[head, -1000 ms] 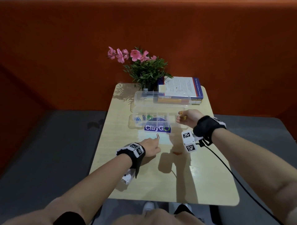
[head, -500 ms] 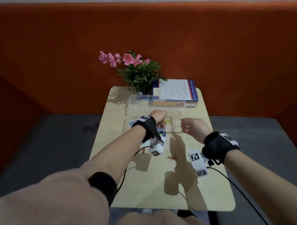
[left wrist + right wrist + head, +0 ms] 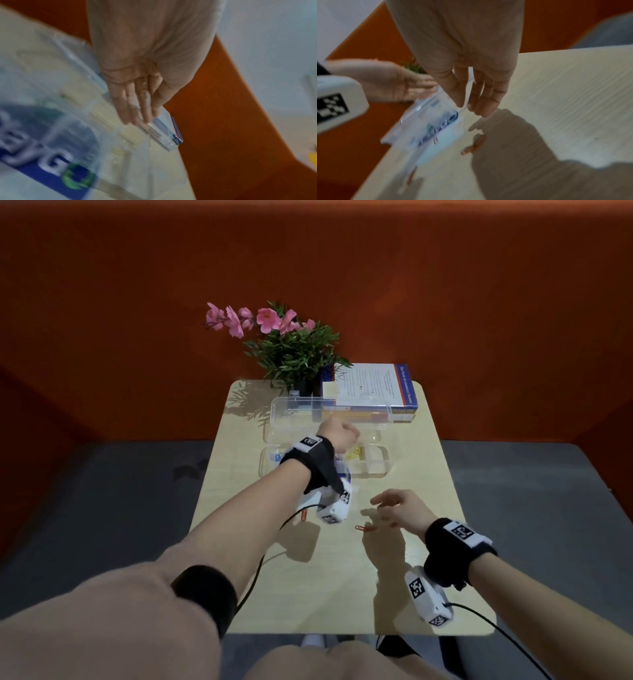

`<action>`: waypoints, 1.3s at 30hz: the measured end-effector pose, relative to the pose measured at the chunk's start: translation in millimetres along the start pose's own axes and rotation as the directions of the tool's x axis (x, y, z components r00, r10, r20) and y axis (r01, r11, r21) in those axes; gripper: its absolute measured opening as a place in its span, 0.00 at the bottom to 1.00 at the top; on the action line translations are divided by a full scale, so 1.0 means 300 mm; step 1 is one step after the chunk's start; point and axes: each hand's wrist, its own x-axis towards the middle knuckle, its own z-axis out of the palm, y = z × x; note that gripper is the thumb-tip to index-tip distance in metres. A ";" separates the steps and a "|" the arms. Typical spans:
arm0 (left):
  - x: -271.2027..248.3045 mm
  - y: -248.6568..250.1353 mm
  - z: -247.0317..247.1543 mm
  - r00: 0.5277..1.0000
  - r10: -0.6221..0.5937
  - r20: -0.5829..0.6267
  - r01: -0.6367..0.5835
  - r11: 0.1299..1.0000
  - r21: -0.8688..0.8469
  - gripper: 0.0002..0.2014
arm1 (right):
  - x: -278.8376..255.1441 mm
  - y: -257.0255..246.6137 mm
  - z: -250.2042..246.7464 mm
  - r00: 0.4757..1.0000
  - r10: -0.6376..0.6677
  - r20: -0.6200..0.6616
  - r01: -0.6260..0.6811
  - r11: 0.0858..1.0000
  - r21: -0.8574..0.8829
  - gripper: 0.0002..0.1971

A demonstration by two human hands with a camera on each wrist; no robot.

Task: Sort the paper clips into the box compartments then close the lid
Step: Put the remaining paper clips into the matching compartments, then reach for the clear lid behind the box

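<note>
Sorting is under way. At frame centre the left hand (image 3: 337, 433) hangs over the open box (image 3: 371, 463), fingers straight and holding nothing. The right hand (image 3: 399, 510), fingers loose and empty, hovers lower right over an orange clip (image 3: 364, 529) on the table (image 3: 342, 594). Next, probably: pinch that clip; another clip (image 3: 303, 515) lies to its left.

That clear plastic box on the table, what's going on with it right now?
A person is sorting paper clips into the clear box, whose lid stands open. The left hand is over the compartments with fingers extended. The right hand hovers open just above an orange paper clip on the table. Another orange clip lies near the left wrist. Yellow clips already sit inside.
</note>
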 end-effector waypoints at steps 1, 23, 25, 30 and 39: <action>-0.028 -0.007 -0.013 0.999 0.049 0.003 -0.049 0.998 0.050 0.10 | 0.004 0.011 0.021 0.999 -0.034 0.010 0.036 0.987 -0.156 0.06; -0.231 -0.414 -0.037 0.995 -0.095 0.002 0.073 0.769 0.636 0.13 | 0.083 -0.100 0.187 0.997 -0.054 0.049 0.067 0.940 -0.336 0.16; -0.238 -0.437 -0.049 0.997 -0.074 0.000 0.059 0.791 0.609 0.08 | 0.107 -0.137 0.213 0.993 -0.081 0.081 0.107 0.914 -0.391 0.18; -0.264 -0.502 -0.094 0.998 -0.052 -0.027 0.059 0.856 0.514 0.05 | 0.164 -0.185 0.290 0.990 -0.127 0.058 0.138 0.836 -0.531 0.15; -0.272 -0.518 -0.148 0.997 -0.024 -0.074 0.048 0.938 0.343 0.07 | 0.195 -0.186 0.314 0.990 -0.112 0.083 0.136 0.664 -0.735 0.15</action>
